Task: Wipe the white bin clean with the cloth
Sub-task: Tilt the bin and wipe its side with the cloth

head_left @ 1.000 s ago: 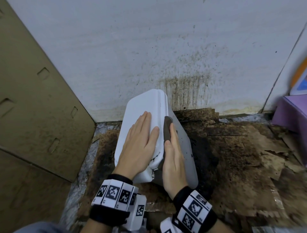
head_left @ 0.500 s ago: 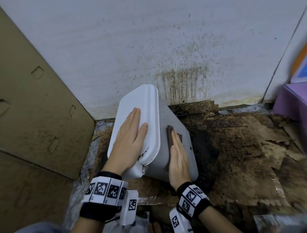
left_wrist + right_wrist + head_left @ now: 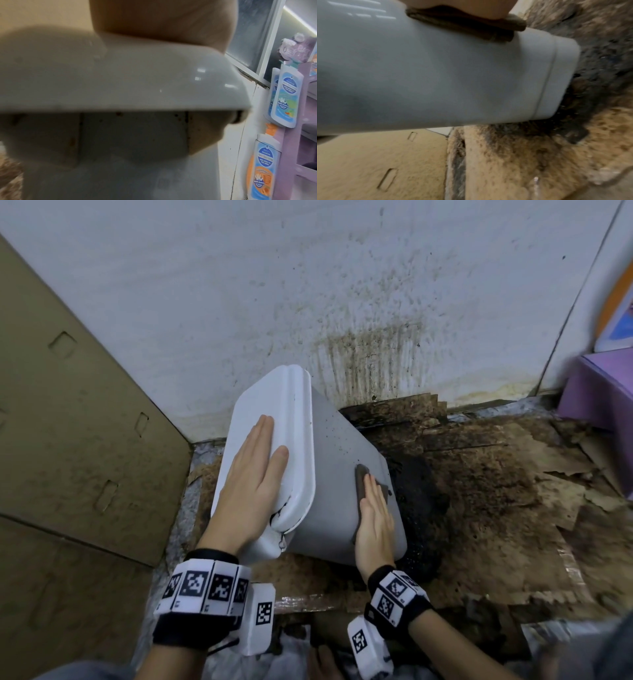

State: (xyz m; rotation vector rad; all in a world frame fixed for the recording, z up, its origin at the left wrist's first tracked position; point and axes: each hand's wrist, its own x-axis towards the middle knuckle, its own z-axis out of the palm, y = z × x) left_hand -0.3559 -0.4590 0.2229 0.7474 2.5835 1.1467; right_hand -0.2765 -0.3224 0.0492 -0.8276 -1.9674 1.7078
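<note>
The white bin [image 3: 337, 474] is tilted to the left on the dirty floor, its lid [image 3: 270, 412] closed. My left hand [image 3: 255, 474] lies flat on the lid with straight fingers. My right hand [image 3: 375, 515] presses a dark grey-brown cloth [image 3: 361, 477] flat against the bin's right side wall, low near the base. The right wrist view has the cloth [image 3: 467, 25] under my fingers on the bin wall [image 3: 453, 74]. The left wrist view is filled by the blurred lid edge [image 3: 120, 83] and palm.
A stained white wall [image 3: 342, 285] stands behind the bin. Brown cardboard [image 3: 68, 422] leans at the left. Torn, soiled cardboard [image 3: 496, 491] covers the floor to the right. A purple display stand [image 3: 599, 392] with blue pouches [image 3: 283, 97] is at the far right.
The bin has tipped further left, showing more of its right wall. My right hand has slid the cloth down and to the right along that wall. My left hand stayed on the lid.
</note>
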